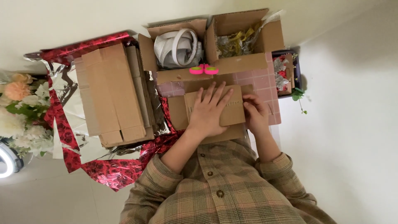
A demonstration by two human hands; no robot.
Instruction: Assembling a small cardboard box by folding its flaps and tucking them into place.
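Two open brown cardboard boxes (215,45) stand behind one flat brown cardboard piece (232,110) (on pink tiles): left hand (209,110) spread flat on it, right hand (256,113) pinching its edge

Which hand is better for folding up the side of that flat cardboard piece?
Probably the right hand. Its fingers already curl over the right edge of the flat cardboard box, so it could lift that side. The left hand lies flat on the middle, pressing the cardboard down, which suits holding it steady.
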